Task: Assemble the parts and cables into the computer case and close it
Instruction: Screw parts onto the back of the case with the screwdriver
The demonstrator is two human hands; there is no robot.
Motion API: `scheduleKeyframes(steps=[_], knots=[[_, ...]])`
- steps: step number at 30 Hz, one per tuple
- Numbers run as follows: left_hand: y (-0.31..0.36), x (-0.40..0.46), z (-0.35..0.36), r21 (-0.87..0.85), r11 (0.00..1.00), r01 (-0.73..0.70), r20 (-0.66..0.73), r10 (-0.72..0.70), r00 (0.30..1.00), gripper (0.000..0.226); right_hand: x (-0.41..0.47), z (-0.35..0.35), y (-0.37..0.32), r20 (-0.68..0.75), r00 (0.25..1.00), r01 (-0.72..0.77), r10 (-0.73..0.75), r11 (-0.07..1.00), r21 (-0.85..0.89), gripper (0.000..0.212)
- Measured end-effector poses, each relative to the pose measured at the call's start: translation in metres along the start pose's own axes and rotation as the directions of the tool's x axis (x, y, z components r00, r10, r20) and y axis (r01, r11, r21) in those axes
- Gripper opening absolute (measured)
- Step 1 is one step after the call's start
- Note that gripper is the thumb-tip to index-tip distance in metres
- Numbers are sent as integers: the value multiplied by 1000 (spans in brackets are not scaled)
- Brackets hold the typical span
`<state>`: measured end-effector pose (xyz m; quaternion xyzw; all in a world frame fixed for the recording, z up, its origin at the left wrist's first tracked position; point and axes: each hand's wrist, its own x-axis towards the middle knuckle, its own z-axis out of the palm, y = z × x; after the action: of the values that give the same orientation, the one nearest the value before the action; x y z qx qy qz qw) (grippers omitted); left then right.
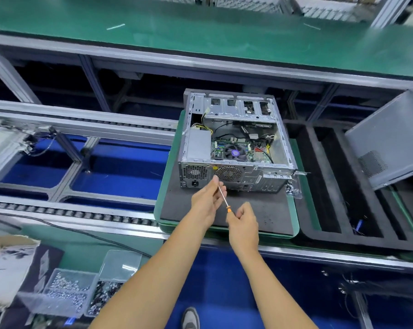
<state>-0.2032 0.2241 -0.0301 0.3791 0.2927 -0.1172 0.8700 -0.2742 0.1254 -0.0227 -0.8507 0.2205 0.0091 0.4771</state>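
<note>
While right hand curls round screwdriver handle, left hand fingers pinch its shaft near open computer case rear

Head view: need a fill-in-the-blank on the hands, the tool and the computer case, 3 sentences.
1. The right hand grips the ____ handle of the screwdriver.
2. The left hand steadies the screwdriver's thin metal ____.
3. The computer case lies with its side ____, showing the fan inside.

Missing words: orange; shaft; open
</note>
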Motion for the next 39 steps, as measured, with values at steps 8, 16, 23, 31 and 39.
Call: scheduleKeyframes(steps=[8, 16, 23, 31, 39], knots=[[20, -9, 4, 92, 993, 74, -1, -75, 997, 25, -12, 8, -16, -3, 996, -83, 84, 991, 108, 26], [28, -8, 4, 53, 998, -25, -45, 27, 999, 20, -17, 24, -31, 9, 990, -140, 142, 956, 260, 27], [31, -3, 11, 68, 998, 12, -26, -11, 1000, 24, -10, 30, -30, 42, 978, -204, 205, 895, 397, 25], [37, 7, 21, 121, 992, 18, 3, -19, 1000, 22, 8, 36, -34, 91, 961, -274, 262, 840, 468, 25], [41, 13, 24, 196, 981, 5, -24, -1, 1000, 19, 16, 43, -37, 99, 960, -278, 262, 848, 450, 23]])
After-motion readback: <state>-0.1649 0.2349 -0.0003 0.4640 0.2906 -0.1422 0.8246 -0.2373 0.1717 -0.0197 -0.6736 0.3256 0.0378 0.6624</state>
